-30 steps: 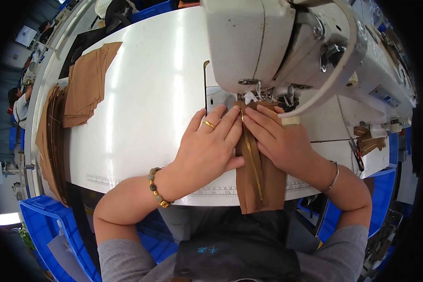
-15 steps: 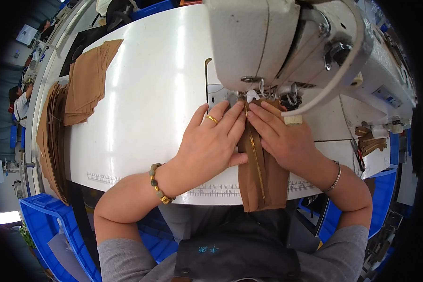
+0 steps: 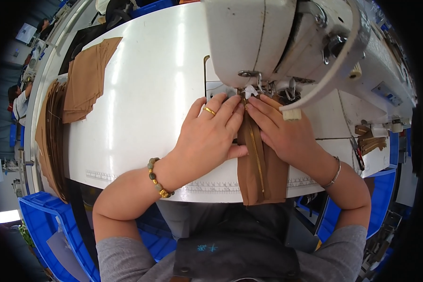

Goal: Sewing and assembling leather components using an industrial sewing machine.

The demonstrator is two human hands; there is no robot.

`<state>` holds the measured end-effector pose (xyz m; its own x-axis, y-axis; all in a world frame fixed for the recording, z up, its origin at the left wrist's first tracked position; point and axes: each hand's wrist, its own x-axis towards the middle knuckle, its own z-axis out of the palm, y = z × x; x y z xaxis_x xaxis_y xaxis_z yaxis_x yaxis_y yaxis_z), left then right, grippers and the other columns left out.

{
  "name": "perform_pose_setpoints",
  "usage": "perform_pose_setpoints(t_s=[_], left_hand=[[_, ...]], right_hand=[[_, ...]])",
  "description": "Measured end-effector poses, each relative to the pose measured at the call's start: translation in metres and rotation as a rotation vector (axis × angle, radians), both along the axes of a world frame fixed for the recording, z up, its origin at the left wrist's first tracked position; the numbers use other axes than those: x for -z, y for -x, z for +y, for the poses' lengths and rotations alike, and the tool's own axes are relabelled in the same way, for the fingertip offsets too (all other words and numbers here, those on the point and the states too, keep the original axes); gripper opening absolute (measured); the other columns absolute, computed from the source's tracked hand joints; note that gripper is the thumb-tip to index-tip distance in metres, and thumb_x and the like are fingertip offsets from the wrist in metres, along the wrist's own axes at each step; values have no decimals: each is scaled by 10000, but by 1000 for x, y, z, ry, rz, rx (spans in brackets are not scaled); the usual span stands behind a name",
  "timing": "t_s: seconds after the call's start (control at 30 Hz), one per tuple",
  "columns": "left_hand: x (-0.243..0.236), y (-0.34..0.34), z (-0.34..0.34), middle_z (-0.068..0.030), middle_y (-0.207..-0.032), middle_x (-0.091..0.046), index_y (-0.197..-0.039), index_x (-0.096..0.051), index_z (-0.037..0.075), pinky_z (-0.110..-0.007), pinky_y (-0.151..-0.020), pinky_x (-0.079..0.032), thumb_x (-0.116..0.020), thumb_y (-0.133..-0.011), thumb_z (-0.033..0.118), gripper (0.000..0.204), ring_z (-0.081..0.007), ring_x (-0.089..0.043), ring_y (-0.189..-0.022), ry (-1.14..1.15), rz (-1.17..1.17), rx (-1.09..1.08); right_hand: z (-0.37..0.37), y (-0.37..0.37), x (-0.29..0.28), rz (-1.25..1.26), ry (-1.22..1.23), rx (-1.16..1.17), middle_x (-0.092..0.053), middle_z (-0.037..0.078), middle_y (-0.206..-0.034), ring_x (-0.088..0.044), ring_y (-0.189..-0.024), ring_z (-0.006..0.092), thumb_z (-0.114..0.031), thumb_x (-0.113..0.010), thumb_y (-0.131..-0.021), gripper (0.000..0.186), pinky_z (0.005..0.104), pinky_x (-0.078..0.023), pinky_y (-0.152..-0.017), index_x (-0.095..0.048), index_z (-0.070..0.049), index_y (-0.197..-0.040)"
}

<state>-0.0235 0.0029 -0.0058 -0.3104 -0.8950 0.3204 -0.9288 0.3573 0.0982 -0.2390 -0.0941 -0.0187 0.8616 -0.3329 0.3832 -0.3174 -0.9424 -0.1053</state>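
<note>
A brown fabric piece [image 3: 278, 176] with a gold-toothed zipper [image 3: 255, 149] lies lengthwise under the head of the white sewing machine [image 3: 239, 42]. Its near end hangs over the table's front edge. My left hand [image 3: 209, 129] rests flat, fingers stretched, with the fingertips along the zipper's left side close to the needle area. On the opposite side my right hand [image 3: 284, 134] lies with its fingers extended over the fabric, fingertips beside the zipper. The needle and presser foot are mostly hidden behind my fingers and a small white piece [image 3: 250, 91].
Brown fabric panels [image 3: 87, 80] lie fanned at the left, beside a thicker brown stack [image 3: 51, 136]. Small snips [image 3: 357, 152] and brown scraps [image 3: 372, 144] sit at the right. Blue bins [image 3: 47, 207] flank the table below. A person [image 3: 21, 103] is far left.
The fabric with the zipper has slid slightly away from me, toward the machine. Both hands remain flat on it and have shifted forward a little.
</note>
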Motion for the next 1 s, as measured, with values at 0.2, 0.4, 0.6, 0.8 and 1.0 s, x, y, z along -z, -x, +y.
perform_pose_setpoints(t_s=[0.2,0.4,0.6,0.8,1.0], left_hand=[[-2,4,4,-102,-1326,-638,-1323,-634,21,-436,-1069,-475,-865,-657,358,781,-311,-581,-1271,36,33,23],[8,12,18,-118,-1330,-696,-1292,-682,21,-364,-898,-596,-799,-733,190,595,-271,-690,-1182,117,20,150],[11,8,30,-121,-1314,-707,-1268,-702,34,-333,-789,-620,-784,-767,160,523,-259,-719,-1148,128,15,141],[7,13,47,-123,-1311,-708,-1251,-725,46,-341,-793,-622,-782,-768,186,507,-293,-719,-1145,123,-52,132],[4,19,60,-130,-1291,-719,-1244,-745,55,-345,-811,-621,-768,-776,201,490,-299,-725,-1134,125,-75,137]], right_hand=[[4,2,-4,-6,23,-19,-698,142,-1334,-689,-1060,267,-169,-747,-838,487,518,-468,-1107,-684,7,-1288],[38,25,-12,49,163,-44,-698,174,-1191,-676,-1145,332,-170,-730,-809,339,500,-520,-1051,-693,24,-1085],[95,42,-3,-83,-158,-303,-695,151,-1157,-690,-1129,328,-192,-730,-850,235,462,-563,-1012,-715,-25,-1015],[102,51,10,-100,25,-348,-697,87,-1122,-704,-1086,268,-147,-748,-857,171,424,-578,-990,-748,-60,-1004],[102,47,10,-165,124,-345,-697,52,-1064,-720,-977,219,-144,-767,-866,185,378,-594,-939,-765,-55,-1028]])
